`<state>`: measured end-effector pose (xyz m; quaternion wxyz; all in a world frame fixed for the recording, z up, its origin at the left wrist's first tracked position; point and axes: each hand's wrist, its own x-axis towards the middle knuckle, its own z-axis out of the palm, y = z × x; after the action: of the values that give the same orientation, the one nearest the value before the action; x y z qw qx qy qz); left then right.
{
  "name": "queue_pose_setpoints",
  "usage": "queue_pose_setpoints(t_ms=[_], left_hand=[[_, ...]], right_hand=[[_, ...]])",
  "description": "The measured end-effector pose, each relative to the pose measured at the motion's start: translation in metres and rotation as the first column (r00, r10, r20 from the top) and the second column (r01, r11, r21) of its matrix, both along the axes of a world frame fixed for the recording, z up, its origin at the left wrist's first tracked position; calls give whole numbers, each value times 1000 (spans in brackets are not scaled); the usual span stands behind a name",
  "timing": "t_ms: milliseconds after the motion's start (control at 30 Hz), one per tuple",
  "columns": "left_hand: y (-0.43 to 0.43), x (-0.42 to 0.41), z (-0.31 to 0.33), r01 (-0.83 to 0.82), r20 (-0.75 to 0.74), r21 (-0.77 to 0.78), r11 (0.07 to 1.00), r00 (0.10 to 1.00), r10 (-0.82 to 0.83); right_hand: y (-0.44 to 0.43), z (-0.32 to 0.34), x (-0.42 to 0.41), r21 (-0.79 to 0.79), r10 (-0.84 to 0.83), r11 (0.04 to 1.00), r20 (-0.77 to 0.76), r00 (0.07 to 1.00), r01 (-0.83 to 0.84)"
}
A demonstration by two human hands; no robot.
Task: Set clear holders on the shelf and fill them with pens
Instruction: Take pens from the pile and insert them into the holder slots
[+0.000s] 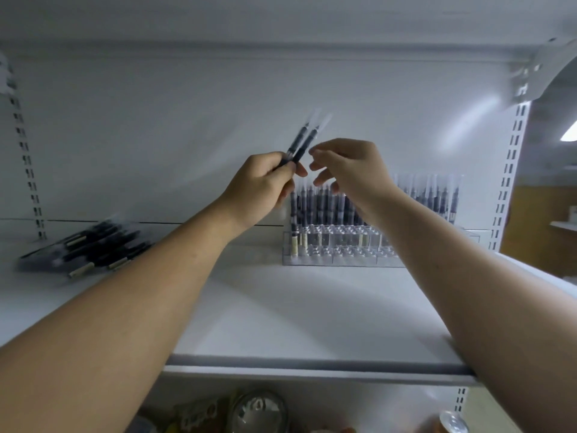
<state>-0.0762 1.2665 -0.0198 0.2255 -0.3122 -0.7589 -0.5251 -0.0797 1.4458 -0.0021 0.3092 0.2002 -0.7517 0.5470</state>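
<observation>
My left hand (260,185) grips two dark pens (304,140) with clear caps, raised and tilted up to the right above the white shelf (281,310). Just to their right my right hand (349,170) hovers with loosely bent fingers near the pens' barrels and holds nothing. Behind both hands a clear tiered holder (337,248) stands at the back of the shelf. Several upright pens fill its rear rows, while the front slots look mostly bare. My right forearm hides part of the holder.
A loose pile of dark pens (90,246) lies on the shelf's left side. Slotted uprights (509,176) flank the bay. Below the shelf's front edge (312,367) sit blurred goods and a can (454,423).
</observation>
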Motion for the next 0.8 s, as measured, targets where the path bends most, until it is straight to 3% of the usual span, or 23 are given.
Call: queue_pose_setpoints(t_ms=[100,333,600,667,800], left_hand=[[0,-1,0,-9,-4,-13,1000,1000,9],[0,1,-1,17,8,-58,998,1000,-17],[0,-3,-2,-41,-22,-57,998,999,40],[-1,-5,-2,-48,-34,-65,997,998,46],[-2,-4,-2,-77,-73,-70,995,995,71]], right_hand=[[-3,-1,0,-99,157,983,49,986,-152],[-5,-2,5,-160,241,959,31,970,-234],[1,7,2,-302,97,946,-81,992,-117],[6,8,0,-233,-4,972,-117,993,-23],[6,2,-3,115,-122,983,-183,975,145]])
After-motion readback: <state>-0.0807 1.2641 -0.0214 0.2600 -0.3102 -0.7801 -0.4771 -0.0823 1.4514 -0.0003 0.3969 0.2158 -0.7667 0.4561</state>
